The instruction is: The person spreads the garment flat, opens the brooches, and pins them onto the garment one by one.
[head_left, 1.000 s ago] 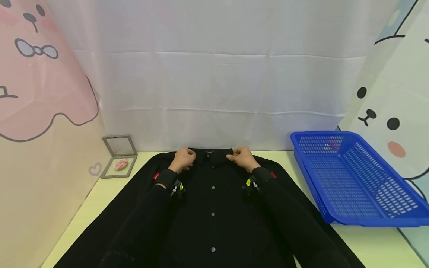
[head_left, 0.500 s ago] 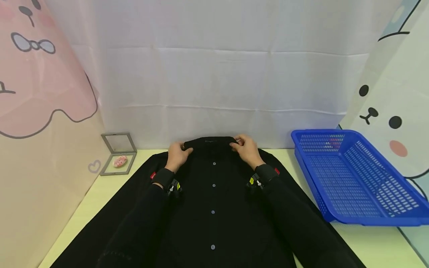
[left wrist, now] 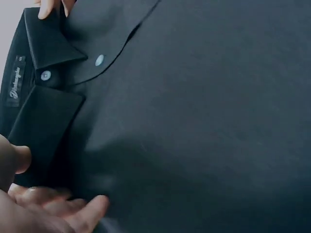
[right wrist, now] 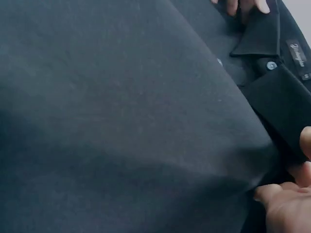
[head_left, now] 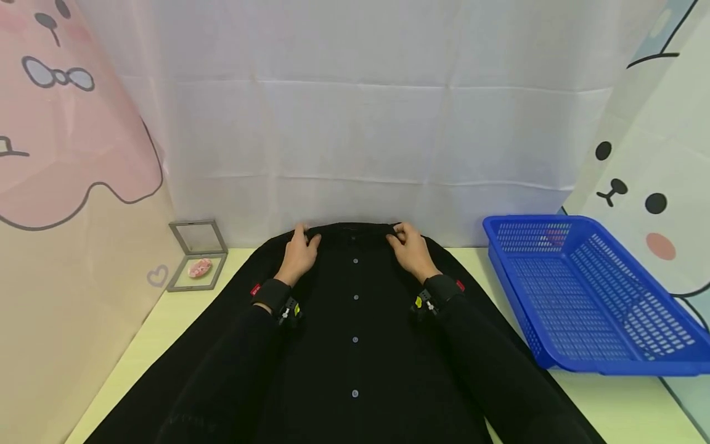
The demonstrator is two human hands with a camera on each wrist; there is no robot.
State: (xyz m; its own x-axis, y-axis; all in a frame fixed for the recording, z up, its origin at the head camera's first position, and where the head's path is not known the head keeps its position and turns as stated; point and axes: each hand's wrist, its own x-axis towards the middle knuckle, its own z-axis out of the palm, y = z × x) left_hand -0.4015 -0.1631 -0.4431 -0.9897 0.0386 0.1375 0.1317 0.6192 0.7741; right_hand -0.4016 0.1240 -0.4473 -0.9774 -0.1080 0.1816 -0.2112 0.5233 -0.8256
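A black button-up shirt (head_left: 333,364) lies front side up on the table, its collar (head_left: 355,229) at the far end. My left hand (head_left: 299,254) pinches the left end of the collar between thumb and fingers. Opposite it, my right hand (head_left: 412,251) pinches the right end the same way. In the left wrist view a collar flap (left wrist: 48,126) shows beside a small button (left wrist: 45,75) and a woven neck label (left wrist: 17,80). The right wrist view shows fingers (right wrist: 286,204) under the other flap (right wrist: 282,104). Dark sleeves cover both my forearms.
A blue plastic basket (head_left: 501,296) stands on the right. At the back left is an opened grey-framed case (head_left: 191,288) with a pink item (head_left: 200,267) in it. A white cloth (head_left: 355,135) hangs behind the pale yellow table (head_left: 130,351).
The shirt's collar has moved away from me toward the back cloth with both hands. My hands have spread apart, and the buttons have shifted upward in view.
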